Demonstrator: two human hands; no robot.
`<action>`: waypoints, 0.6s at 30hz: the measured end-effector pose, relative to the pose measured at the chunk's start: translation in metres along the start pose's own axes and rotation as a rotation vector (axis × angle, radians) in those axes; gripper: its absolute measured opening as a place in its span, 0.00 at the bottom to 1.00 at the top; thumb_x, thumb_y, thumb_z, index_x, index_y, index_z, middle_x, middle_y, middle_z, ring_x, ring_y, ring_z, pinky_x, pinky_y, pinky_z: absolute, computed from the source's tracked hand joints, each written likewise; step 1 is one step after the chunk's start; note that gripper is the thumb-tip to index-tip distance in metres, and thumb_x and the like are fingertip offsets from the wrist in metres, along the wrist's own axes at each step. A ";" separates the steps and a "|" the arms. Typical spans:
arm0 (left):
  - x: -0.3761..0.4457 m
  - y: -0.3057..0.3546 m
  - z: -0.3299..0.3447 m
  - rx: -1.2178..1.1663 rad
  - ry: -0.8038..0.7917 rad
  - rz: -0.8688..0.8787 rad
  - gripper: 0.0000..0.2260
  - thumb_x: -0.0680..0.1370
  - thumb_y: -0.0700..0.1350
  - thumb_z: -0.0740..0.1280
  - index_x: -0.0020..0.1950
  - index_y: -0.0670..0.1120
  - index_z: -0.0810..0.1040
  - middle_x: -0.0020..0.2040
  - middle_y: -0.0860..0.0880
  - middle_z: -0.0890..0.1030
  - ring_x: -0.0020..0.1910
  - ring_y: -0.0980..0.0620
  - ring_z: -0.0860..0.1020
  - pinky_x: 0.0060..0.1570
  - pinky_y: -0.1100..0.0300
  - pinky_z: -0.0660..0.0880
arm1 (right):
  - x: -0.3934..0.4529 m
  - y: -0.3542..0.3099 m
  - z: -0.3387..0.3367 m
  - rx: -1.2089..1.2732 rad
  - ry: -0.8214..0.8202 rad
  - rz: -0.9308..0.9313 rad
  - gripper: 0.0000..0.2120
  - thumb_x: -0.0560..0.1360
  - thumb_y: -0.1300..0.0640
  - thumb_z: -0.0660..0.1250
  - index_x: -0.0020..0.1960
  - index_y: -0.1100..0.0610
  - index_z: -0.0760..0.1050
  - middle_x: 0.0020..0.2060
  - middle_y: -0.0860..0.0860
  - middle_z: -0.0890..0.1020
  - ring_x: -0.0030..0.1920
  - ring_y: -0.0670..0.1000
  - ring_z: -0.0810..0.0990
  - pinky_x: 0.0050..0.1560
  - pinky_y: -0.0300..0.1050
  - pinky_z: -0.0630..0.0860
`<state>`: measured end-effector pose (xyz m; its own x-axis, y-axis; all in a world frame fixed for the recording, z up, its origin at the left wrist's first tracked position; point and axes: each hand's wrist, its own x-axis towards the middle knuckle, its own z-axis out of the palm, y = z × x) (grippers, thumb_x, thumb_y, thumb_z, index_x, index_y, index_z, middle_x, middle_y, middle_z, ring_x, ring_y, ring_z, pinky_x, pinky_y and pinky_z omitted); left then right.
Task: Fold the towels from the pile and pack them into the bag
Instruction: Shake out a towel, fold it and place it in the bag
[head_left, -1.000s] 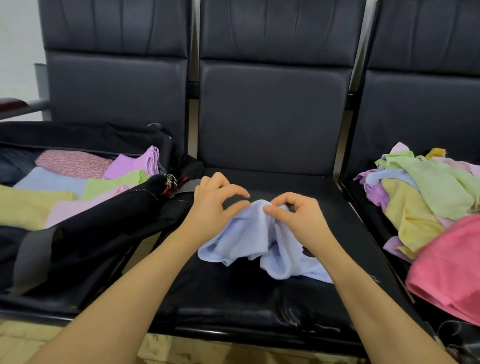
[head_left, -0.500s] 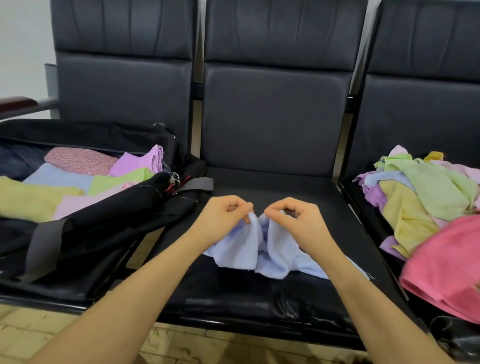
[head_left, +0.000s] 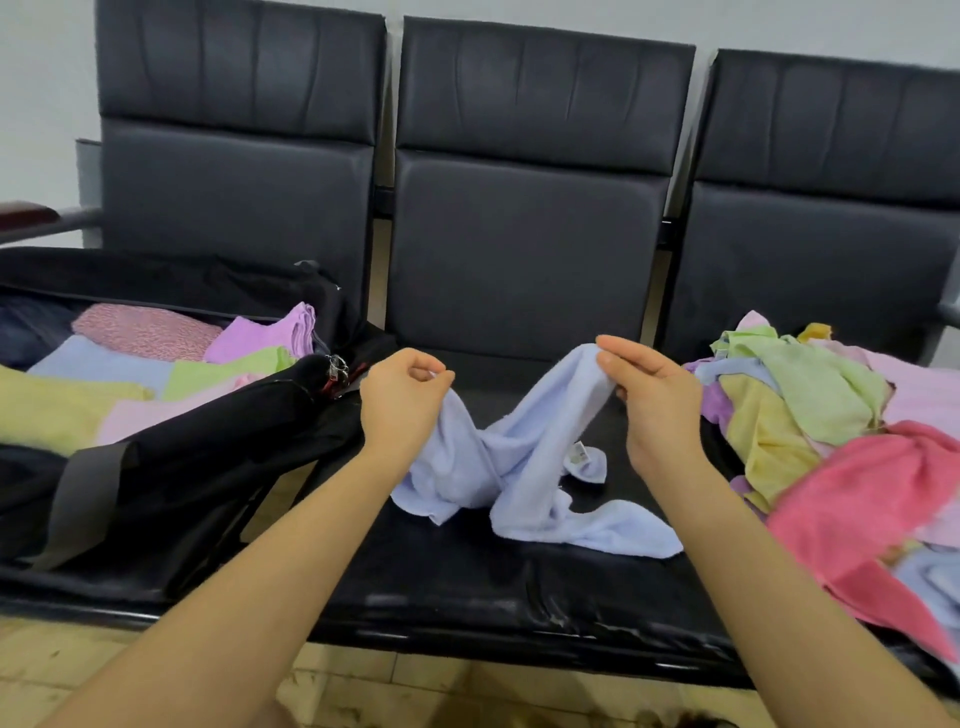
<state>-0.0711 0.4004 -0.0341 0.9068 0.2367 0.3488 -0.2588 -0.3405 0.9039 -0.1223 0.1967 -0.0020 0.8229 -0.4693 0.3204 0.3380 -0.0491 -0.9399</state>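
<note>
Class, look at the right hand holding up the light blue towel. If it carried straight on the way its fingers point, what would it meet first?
The right hand points leftward across the middle seat, so it would likely first meet the left hand, which pinches the same light blue towel. Depth is unclear, so it might pass just behind it.

A light-blue towel (head_left: 524, 457) sags crumpled on the middle seat (unfolded pile (head_left: 831, 426) right, black bag (head_left: 171, 457) left).

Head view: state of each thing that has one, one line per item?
Left hand: pinching one end of the blue towel.
Right hand: pinching the other end.
Blue towel: unfolded, crumpled, ends lifted, middle sagging onto the middle seat.
Bag: open, folded towels inside.
Pile: unfolded, jumbled on the right seat.
</note>
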 end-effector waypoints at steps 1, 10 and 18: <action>0.003 0.004 -0.001 -0.006 -0.003 0.022 0.03 0.74 0.41 0.71 0.41 0.48 0.80 0.35 0.54 0.80 0.38 0.58 0.78 0.39 0.67 0.71 | 0.003 -0.006 0.001 0.020 0.026 -0.003 0.13 0.75 0.66 0.68 0.43 0.48 0.82 0.42 0.43 0.84 0.48 0.43 0.81 0.50 0.36 0.76; 0.056 0.076 -0.013 -0.290 -0.009 -0.014 0.13 0.76 0.34 0.65 0.41 0.51 0.82 0.45 0.49 0.83 0.46 0.51 0.80 0.48 0.59 0.77 | 0.034 -0.077 0.007 0.152 0.162 0.023 0.09 0.76 0.62 0.69 0.44 0.49 0.81 0.47 0.50 0.84 0.45 0.48 0.82 0.53 0.45 0.79; 0.083 0.132 -0.030 -0.672 -0.125 -0.184 0.11 0.74 0.30 0.64 0.45 0.43 0.83 0.41 0.42 0.81 0.37 0.49 0.78 0.43 0.60 0.76 | 0.056 -0.128 -0.003 0.213 0.269 -0.089 0.15 0.77 0.69 0.63 0.59 0.57 0.79 0.44 0.45 0.81 0.48 0.46 0.80 0.49 0.38 0.77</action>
<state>-0.0404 0.4026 0.1212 0.9766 0.1161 0.1809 -0.2102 0.3399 0.9167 -0.1211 0.1742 0.1358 0.6457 -0.6881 0.3311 0.5144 0.0716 -0.8546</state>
